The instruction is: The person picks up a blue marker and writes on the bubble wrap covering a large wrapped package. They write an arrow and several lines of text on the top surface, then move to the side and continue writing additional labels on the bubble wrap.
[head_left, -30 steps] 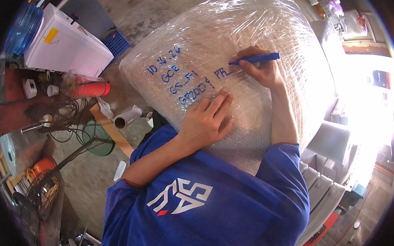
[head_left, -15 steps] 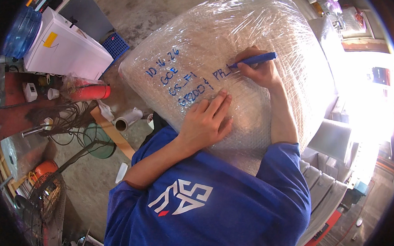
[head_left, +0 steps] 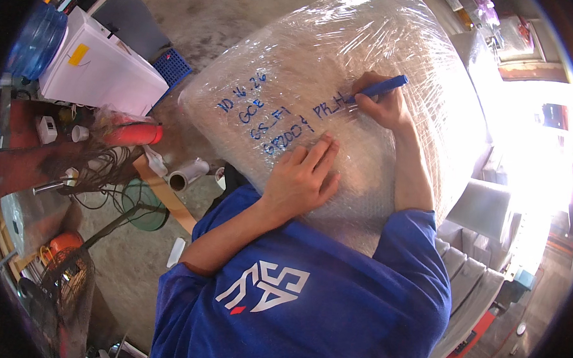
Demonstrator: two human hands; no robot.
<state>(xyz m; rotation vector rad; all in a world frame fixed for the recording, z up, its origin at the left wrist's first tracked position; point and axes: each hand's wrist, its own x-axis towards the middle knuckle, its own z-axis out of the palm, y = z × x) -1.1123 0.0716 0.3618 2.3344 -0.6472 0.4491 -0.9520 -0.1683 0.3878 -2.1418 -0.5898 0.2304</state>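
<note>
A large package bundled in clear stretch film and bubble wrap fills the middle of the view. On its top surface run several lines of blue handwriting. My right hand grips a blue marker, its tip down at the film at the end of the rightmost line of writing. My left hand lies flat on the wrap just below the writing, fingers stretched out and holding nothing.
At the left stand a white appliance with a blue water jug, a red cylinder and tangled black cables. A roll of film and a cardboard strip lie near my left elbow. Wrapped grey panels are at the right.
The marker has moved slightly right, and another letter has been added to the rightmost line. My left hand stays in place on the wrap.
</note>
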